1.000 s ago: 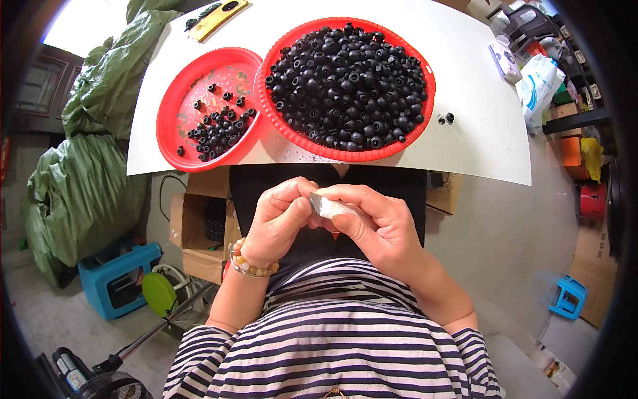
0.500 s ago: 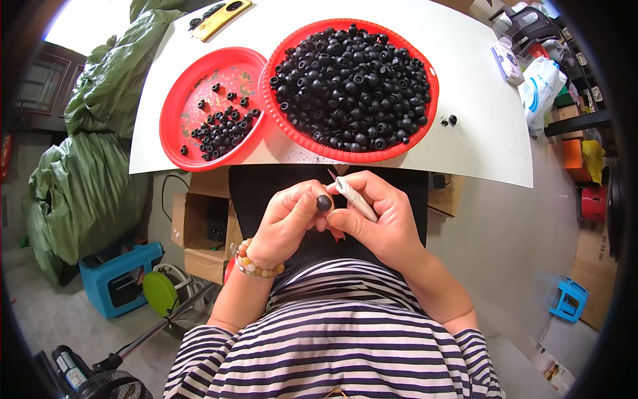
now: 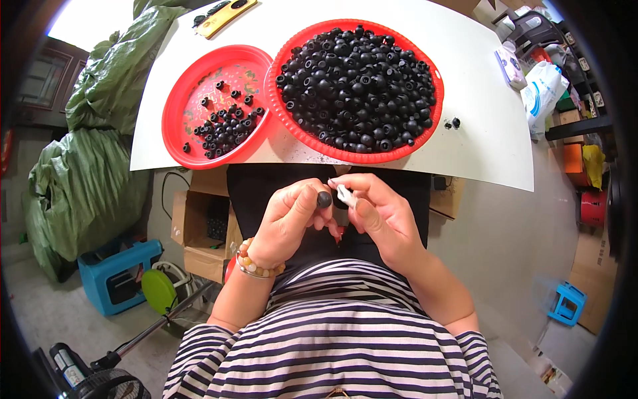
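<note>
Between the thumb and fingers of my left hand [image 3: 286,216] is a small, round, black knob-like piece [image 3: 323,199], its smooth domed side showing. My right hand [image 3: 385,223] is closed on a slim tool with a white-wrapped handle [image 3: 346,196], just right of the piece. The tool's tip is hard to make out here. Both hands are close together over my lap, in front of the table edge. Beyond them, a red basin [image 3: 439,100] is heaped with similar black pieces. Left of it, a shallow red tray [image 3: 181,106] carries a smaller group of them.
The white table [image 3: 488,149] bears a couple of loose black bits [image 3: 456,123], a yellow phone [image 3: 226,18] and a tissue pack [image 3: 510,68]. A cardboard box [image 3: 203,263] is below at left, near a blue stool [image 3: 116,279]. Green sacking [image 3: 86,193] hangs farther left.
My right hand has turned the white-wrapped tool, so less of its handle shows and its thin pointed tip is no longer plain. The left hand keeps the black piece in nearly the same place.
</note>
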The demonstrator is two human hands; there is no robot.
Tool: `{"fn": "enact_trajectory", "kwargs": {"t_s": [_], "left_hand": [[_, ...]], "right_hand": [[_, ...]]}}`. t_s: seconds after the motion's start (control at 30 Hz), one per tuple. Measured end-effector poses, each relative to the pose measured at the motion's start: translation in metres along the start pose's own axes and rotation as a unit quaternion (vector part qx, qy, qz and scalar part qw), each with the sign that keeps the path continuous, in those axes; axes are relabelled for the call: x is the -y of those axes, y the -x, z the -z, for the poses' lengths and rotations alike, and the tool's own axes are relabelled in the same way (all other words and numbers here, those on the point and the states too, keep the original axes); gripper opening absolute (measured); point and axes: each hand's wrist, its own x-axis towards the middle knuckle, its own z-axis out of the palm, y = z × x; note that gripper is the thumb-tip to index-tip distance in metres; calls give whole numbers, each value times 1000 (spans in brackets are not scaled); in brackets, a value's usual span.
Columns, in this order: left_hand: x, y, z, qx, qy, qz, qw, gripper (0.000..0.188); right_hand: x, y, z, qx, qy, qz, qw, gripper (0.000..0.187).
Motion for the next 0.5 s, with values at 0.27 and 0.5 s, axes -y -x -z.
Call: {"fn": "enact_trajectory", "kwargs": {"t_s": [0.27, 0.5], "left_hand": [[1, 2, 3, -44, -55, -19, 997, 32], [-1, 3, 5, -16, -91, -45, 995, 32]], "right_hand": [[-2, 9, 3, 18, 121, 34, 992, 28], [-5, 9, 2, 14, 135, 37, 990, 26]]}}
